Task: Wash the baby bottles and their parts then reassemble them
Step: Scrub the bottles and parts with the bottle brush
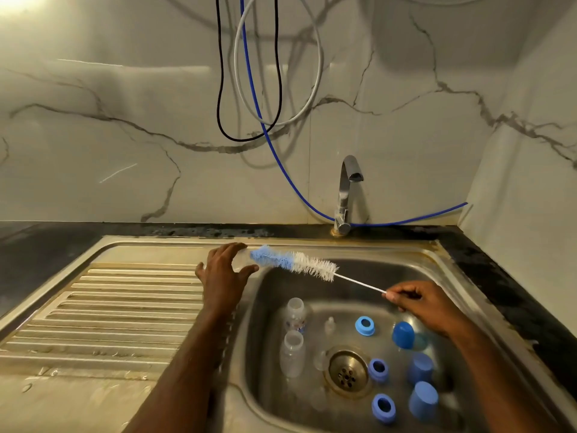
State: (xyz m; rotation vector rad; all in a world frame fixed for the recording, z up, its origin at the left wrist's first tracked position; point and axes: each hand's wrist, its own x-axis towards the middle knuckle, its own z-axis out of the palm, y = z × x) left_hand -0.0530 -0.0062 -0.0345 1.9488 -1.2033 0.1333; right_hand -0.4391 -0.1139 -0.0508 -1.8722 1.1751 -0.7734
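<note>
My right hand (421, 304) pinches the thin white wire handle of a bottle brush (293, 260) and holds it over the sink (437, 260). Its blue and white bristle head points left. My left hand (223, 270) hovers with spread fingers beside the blue bristle tip, not gripping it. Two clear baby bottles (293, 335) lie in the basin at the left. Clear teats (329, 325) sit near them. Three blue collar rings (364, 325) and three blue caps (403, 335) lie around the drain (348, 371).
A ribbed steel draining board (109, 314) stretches to the left of the basin. The tap (346, 195) stands at the back, with no water running. Black, white and blue cables (249, 89) hang on the marble wall. Dark countertop (499, 276) borders the sink's right side.
</note>
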